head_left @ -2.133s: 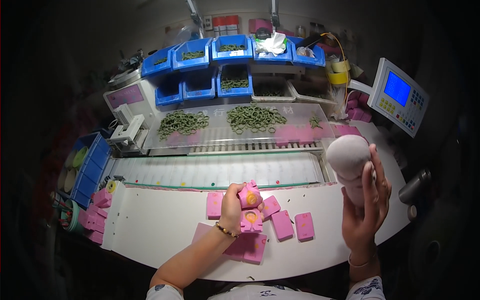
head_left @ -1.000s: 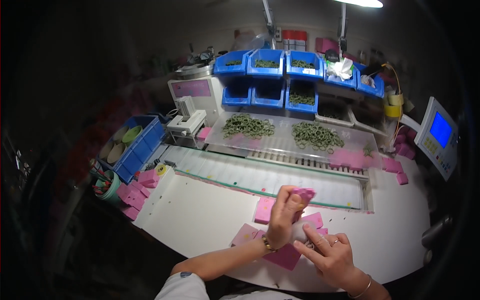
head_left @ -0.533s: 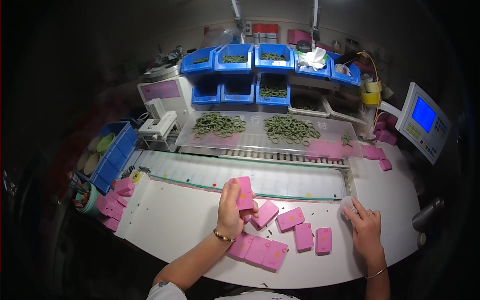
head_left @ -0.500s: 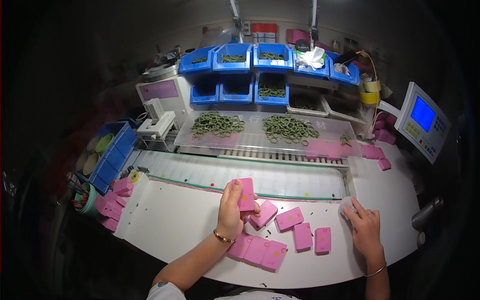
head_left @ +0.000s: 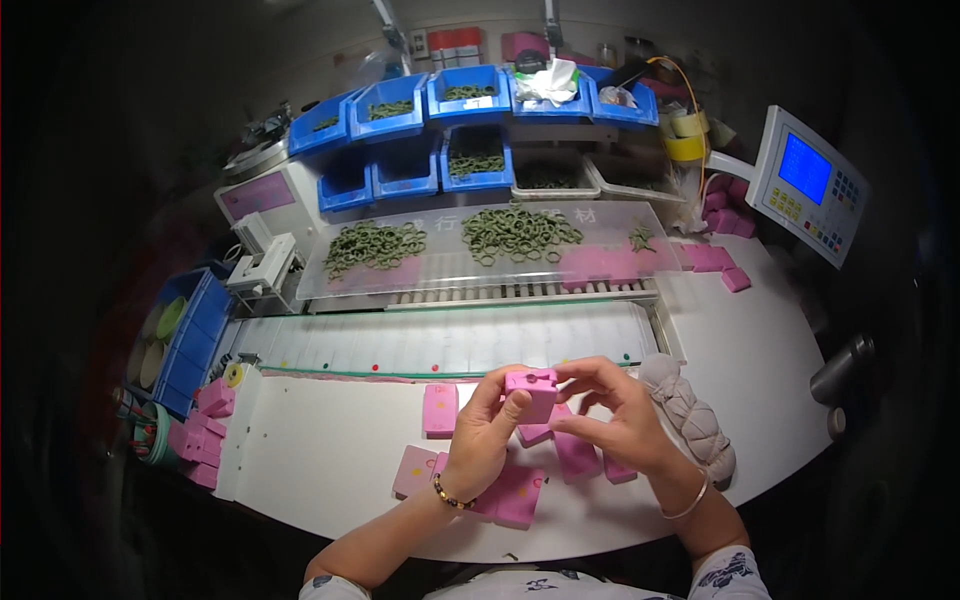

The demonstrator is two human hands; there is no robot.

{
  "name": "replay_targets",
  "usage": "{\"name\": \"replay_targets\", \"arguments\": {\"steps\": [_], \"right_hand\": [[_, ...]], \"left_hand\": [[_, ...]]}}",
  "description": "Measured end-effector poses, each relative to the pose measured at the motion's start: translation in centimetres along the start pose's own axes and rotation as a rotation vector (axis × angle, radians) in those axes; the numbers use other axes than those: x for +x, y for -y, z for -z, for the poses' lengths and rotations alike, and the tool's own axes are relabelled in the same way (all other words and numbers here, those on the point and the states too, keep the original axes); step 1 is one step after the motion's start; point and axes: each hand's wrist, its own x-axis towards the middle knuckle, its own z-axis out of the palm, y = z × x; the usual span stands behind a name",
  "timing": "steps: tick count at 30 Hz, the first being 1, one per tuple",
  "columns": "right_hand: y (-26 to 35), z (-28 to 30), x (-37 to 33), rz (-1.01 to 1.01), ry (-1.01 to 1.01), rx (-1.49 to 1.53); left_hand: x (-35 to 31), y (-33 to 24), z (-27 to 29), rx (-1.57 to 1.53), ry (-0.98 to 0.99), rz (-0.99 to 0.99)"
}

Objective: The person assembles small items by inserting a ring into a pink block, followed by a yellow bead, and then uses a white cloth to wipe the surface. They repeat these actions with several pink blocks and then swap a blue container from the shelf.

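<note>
In front of my chest, my left hand (head_left: 487, 435) grips a pink rubber mould block (head_left: 532, 400), thumb on its near face. Its top edge faces up and shows a small dark mark. My right hand (head_left: 622, 418) is curved at the block's right side, thumb and fingers apart. Its index fingertip is at the block's upper corner; whether it touches, I cannot tell. Another pink block (head_left: 440, 411) lies left of my hands. More pink blocks (head_left: 518, 497) lie below them, partly hidden by my forearms. Right of my right hand is a knotted pale cloth bundle (head_left: 690, 415).
Behind the white table (head_left: 310, 440) runs a white strip (head_left: 440, 340) with coloured dots. A clear shelf (head_left: 440, 275) holds piles of green rings (head_left: 520, 235). Blue bins (head_left: 475, 160) stand above. A control screen (head_left: 805, 170) stands right, a blue crate (head_left: 195, 340) left.
My right hand has left the cloth bundle and come to the block in my left hand. A block now lies left of my left hand. The whole view has shifted.
</note>
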Motion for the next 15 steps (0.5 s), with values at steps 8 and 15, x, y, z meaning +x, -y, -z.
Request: {"name": "replay_targets", "arguments": {"steps": [8, 15], "right_hand": [[-1.4, -1.1, 0.1, 0.179, -0.077, -0.111], [-0.5, -1.6, 0.5, 0.376, -0.126, -0.318]], "left_hand": [[-0.3, 0.2, 0.9, 0.03, 0.109, -0.068], [-0.1, -2.0, 1.2, 0.074, 0.125, 0.223]]}}
